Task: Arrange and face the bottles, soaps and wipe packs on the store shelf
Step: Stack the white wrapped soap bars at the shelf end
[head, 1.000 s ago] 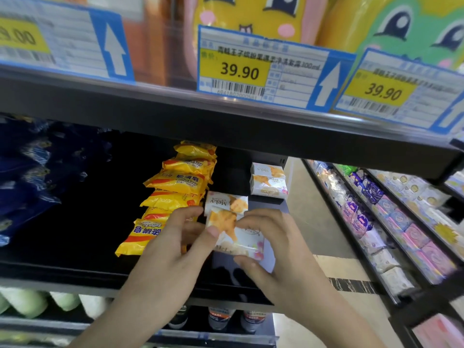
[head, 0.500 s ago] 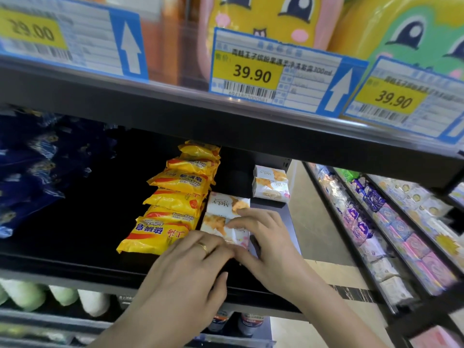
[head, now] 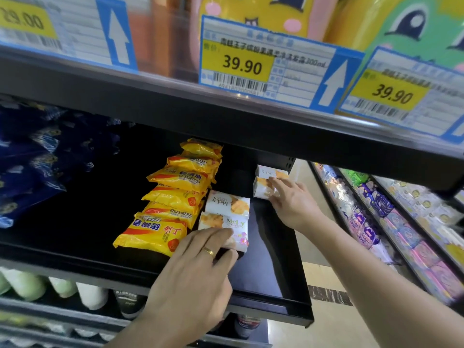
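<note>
Two white MeLy soap packs lie one behind the other on the black shelf [head: 75,237]: the front pack [head: 231,226] and the rear pack [head: 227,202]. My left hand [head: 198,270] rests on the front pack, fingers laid over its near edge. Farther back at the right stand two more white soap packs [head: 263,182], stacked. My right hand [head: 292,199] reaches to that stack and its fingers grip the lower pack. A row of yellow sulfur soap bags [head: 175,194] runs front to back just left of the white packs.
Dark blue packs [head: 30,159] fill the shelf's left side. Price tags [head: 261,64] hang on the shelf edge above, under yellow and green cartoon bottles. Pale bottles [head: 27,285] stand on the shelf below. A neighbouring rack of wrapped packs [head: 376,214] runs along the right.
My right hand left the front white pack and reached back right to the stacked packs. The front pack now lies flat on the shelf with my left hand resting on it.
</note>
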Demonstrator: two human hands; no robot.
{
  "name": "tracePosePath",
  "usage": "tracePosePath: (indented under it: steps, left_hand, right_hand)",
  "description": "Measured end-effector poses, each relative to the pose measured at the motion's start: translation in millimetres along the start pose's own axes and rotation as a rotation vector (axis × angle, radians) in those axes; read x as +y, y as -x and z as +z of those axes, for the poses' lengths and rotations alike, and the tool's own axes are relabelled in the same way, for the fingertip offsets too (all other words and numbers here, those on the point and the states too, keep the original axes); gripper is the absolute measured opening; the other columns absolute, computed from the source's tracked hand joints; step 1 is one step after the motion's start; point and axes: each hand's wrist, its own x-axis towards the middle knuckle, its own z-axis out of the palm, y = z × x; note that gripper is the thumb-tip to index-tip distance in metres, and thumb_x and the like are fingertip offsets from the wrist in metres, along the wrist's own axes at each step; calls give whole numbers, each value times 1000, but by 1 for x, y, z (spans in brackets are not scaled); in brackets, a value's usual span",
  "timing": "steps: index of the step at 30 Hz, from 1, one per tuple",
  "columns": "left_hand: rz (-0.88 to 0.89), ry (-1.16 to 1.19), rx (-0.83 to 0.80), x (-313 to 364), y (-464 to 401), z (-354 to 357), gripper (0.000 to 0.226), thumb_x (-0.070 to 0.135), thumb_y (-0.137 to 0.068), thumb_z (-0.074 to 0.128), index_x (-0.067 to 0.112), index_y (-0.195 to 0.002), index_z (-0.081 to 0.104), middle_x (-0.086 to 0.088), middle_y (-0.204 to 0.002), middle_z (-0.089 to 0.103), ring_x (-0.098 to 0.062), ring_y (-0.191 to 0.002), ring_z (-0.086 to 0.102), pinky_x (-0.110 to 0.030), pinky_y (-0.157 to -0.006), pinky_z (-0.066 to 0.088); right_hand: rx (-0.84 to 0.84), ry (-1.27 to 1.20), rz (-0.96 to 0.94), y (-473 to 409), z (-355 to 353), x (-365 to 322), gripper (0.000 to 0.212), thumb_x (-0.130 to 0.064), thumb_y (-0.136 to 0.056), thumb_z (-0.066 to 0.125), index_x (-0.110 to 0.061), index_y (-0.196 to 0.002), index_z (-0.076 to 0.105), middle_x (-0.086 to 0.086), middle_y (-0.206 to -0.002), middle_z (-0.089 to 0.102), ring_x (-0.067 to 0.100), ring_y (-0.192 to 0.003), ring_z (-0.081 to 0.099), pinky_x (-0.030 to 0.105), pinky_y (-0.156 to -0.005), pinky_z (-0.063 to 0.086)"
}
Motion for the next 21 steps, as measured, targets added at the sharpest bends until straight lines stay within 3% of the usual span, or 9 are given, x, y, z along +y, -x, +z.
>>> tracePosePath:
  steps: [3, 8, 11, 13, 17, 19, 21]
  left_hand:
    - [-35, 49, 23, 0, 0, 1, 28, 26, -82, 53, 20, -103, 70, -3, -138, 58, -27, -130, 52, -42, -107, 43]
    - [-66, 74, 12, 0, 1, 0, 26, 27, -84, 57, 23, -106, 70, -1, -140, 55, -25, -132, 49, -38, -110, 42]
    - [-74, 101, 22, 1, 2, -2, 25, 28, -83, 61, 25, -107, 70, 1, -140, 54, -22, -133, 47, -38, -108, 47]
    - [-90, 161, 34, 1, 3, -3, 27, 32, -87, 58, 27, -111, 68, 5, -142, 51, -18, -134, 46, -34, -107, 47]
    - [-203, 423, 57, 2, 5, -13, 34, 49, -96, 45, 40, -126, 57, 25, -145, 41, -1, -140, 35, -15, -107, 32]
    - [-292, 588, 68, 3, 5, -22, 40, 60, -96, 41, 49, -134, 46, 34, -141, 40, 4, -139, 35, -10, -105, 31]
    - [-395, 775, 97, 7, 3, -32, 49, 69, -93, 41, 52, -139, 39, 35, -136, 48, 6, -133, 44, -14, -101, 38]
  right_hand:
    - [39, -49, -37, 3, 4, 3, 51, -36, -101, 55, -28, -149, 41, 2, -148, 45, 34, -120, 53, 45, -100, 47]
    - [113, -142, -33, 20, 0, 0, 48, -36, -97, 64, -34, -142, 47, -5, -139, 47, 26, -107, 58, 38, -89, 50]
    - [214, -290, -13, 43, -4, -6, 50, -35, -96, 69, -39, -141, 48, -10, -141, 45, 20, -115, 56, 35, -94, 52]
    - [300, -386, -20, 64, -10, -13, 52, -34, -94, 72, -41, -140, 50, -13, -141, 45, 13, -121, 52, 22, -94, 49]
    - [396, -488, -100, 115, -18, -35, 53, -34, -90, 76, -44, -138, 54, -22, -136, 43, 3, -127, 46, 10, -95, 42]
    - [457, -482, -150, 136, -18, -50, 55, -31, -88, 79, -39, -137, 56, -18, -136, 45, 7, -127, 48, 3, -96, 37]
    - [507, -471, -187, 152, -17, -65, 58, -26, -84, 84, -32, -136, 59, -13, -137, 47, 15, -129, 49, 8, -100, 38]
